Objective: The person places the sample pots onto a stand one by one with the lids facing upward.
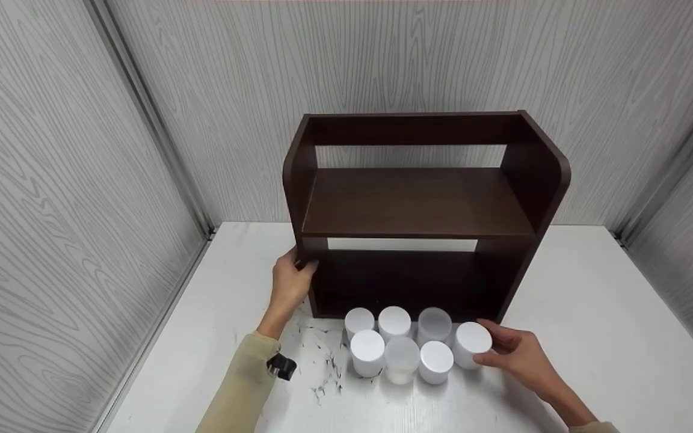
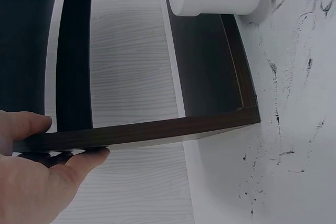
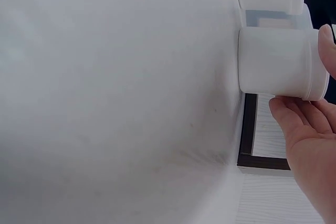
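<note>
Currently left hand grips brown shelf, right hand pinches rightmost white jar.

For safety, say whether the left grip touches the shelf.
Touching. The left wrist view shows the left grip pinching the shelf's side panel between thumb and fingers.

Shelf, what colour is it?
The shelf is dark brown; it shows best in the head view.

No readable text, label, brand, number or sign in any of the views.
</note>
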Demonstrator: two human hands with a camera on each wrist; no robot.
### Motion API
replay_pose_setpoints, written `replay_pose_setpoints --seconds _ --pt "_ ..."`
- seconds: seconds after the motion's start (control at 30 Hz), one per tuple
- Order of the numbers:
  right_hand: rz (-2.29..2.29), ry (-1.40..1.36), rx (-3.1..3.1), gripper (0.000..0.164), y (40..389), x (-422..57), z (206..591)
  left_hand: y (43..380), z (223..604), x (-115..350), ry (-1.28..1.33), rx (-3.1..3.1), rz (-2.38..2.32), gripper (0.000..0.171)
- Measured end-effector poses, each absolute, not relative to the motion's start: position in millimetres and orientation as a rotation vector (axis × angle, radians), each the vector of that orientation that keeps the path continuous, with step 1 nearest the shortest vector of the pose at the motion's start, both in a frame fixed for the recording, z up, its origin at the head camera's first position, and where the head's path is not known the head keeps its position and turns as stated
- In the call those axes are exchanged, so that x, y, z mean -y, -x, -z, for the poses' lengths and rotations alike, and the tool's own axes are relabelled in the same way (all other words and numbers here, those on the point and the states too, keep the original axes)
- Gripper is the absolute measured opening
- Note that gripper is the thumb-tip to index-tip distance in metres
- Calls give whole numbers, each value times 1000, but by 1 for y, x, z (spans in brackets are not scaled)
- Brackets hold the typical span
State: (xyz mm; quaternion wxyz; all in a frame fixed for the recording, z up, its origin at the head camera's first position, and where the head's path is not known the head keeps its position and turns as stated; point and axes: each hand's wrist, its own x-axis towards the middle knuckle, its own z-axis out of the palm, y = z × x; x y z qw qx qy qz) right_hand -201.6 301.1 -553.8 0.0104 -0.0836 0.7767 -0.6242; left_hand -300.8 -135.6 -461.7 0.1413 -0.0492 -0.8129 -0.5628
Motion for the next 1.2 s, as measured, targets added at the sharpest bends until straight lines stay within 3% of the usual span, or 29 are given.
replay_pose_setpoints --seconds 0.5,1.2 --pt "1940 158 -2416 73 198 -303 549 301 460 135 127 2345 1635 48" --pt "1963 250 -2435 70 185 -294 490 302 461 135 109 2351 1660 51"
